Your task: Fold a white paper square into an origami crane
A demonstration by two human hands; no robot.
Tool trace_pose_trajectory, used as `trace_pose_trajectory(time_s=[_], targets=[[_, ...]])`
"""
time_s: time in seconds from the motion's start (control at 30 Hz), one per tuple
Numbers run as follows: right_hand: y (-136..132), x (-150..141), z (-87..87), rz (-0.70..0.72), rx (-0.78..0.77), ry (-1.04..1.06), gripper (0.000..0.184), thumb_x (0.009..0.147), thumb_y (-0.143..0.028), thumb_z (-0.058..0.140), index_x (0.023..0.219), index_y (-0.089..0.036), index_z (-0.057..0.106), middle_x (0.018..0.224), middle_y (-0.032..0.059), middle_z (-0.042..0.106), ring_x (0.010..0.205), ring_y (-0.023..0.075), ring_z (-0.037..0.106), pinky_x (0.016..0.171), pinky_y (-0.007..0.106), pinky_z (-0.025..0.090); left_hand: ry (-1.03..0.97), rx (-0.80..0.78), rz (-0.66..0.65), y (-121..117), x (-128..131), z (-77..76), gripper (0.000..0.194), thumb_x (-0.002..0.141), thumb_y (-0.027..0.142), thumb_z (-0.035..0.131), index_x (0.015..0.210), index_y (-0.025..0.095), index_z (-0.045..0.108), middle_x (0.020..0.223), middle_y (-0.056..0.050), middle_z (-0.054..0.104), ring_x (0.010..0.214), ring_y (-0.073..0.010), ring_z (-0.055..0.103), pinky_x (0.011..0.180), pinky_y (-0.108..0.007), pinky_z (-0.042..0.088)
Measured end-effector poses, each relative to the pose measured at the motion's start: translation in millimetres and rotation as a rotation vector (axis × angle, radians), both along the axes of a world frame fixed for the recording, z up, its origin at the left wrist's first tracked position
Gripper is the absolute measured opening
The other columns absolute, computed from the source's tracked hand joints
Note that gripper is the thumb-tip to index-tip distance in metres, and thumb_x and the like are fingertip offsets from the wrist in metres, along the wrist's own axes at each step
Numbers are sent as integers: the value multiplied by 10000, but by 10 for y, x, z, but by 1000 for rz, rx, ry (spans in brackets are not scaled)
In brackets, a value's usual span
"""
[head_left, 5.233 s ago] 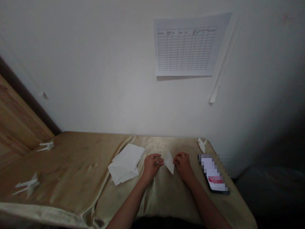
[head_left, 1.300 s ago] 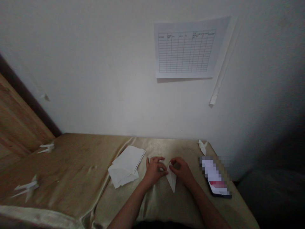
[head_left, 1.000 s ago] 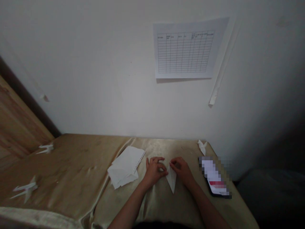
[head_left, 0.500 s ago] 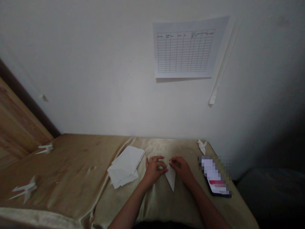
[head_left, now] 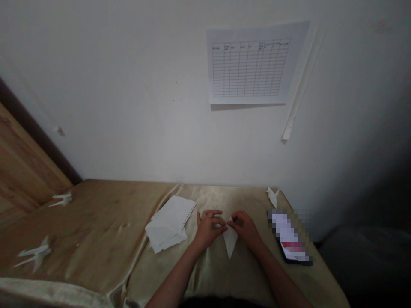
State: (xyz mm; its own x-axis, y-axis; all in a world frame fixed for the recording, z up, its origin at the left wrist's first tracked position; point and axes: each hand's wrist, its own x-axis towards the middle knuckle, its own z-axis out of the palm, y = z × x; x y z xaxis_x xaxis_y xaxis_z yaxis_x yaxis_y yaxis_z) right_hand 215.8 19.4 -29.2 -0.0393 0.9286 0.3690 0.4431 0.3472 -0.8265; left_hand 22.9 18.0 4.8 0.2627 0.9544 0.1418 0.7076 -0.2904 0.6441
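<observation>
A small white folded paper piece (head_left: 230,242) lies on the gold satin cloth (head_left: 96,231), its long point aimed toward me. My left hand (head_left: 207,229) pinches its upper left edge with curled fingers. My right hand (head_left: 246,228) pinches the upper right edge the same way. Both hands meet at the top of the paper. A stack of white sheets (head_left: 169,222), one with a perforated edge, lies just left of my left hand.
A phone (head_left: 290,236) lies to the right of my right hand. Finished white paper cranes sit at the back right corner (head_left: 272,195), far left (head_left: 61,198) and near left (head_left: 33,252). A printed table sheet (head_left: 250,64) hangs on the wall. Wooden furniture (head_left: 19,171) stands left.
Five seconds ago the paper was a wider kite held between my hands. It now lies narrower and longer, pointing toward me, with both hands closed in at its top.
</observation>
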Motion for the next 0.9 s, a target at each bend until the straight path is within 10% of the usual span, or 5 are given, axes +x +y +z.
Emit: trace_pose_trajectory(time_s=[0.9], targets=[[-40, 43, 116, -67, 81, -235, 227, 915, -397, 580, 988, -244, 730, 970, 54, 729, 1018, 239, 597, 975, 405, 388, 13, 121, 113, -28, 5, 28, 38, 812, 272, 744, 782, 278, 767, 1309, -17, 649, 1279, -283, 481, 1173, -628, 124]])
